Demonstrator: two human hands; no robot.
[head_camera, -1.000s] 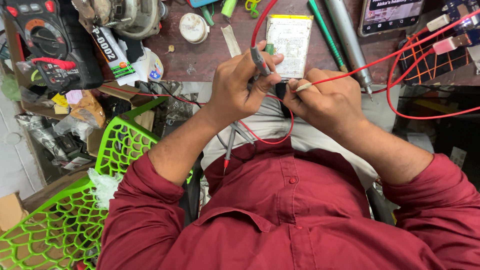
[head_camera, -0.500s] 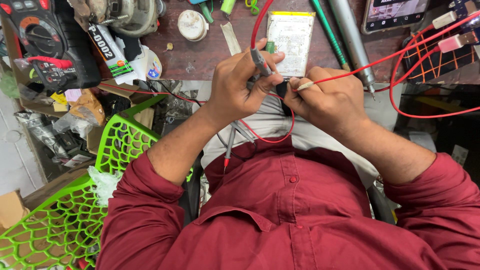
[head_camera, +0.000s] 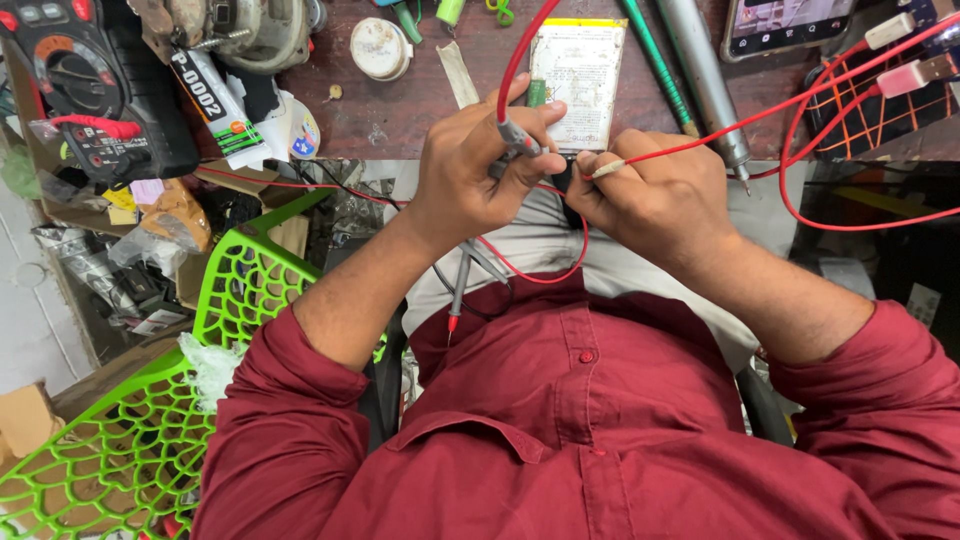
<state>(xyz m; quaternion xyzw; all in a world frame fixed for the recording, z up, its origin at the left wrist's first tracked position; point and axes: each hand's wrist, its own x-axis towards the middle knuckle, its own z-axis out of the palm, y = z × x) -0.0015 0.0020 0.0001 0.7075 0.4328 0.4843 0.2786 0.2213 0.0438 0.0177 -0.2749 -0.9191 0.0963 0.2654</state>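
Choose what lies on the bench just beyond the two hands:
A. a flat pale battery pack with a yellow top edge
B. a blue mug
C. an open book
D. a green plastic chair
A: the flat pale battery pack lies on the brown bench just past the left hand and right hand.

Red wire (head_camera: 850, 215) showing glossy plastic sheath; table (head_camera: 410, 110) looking worn, matt wood; chair (head_camera: 120, 450) shining green plastic.
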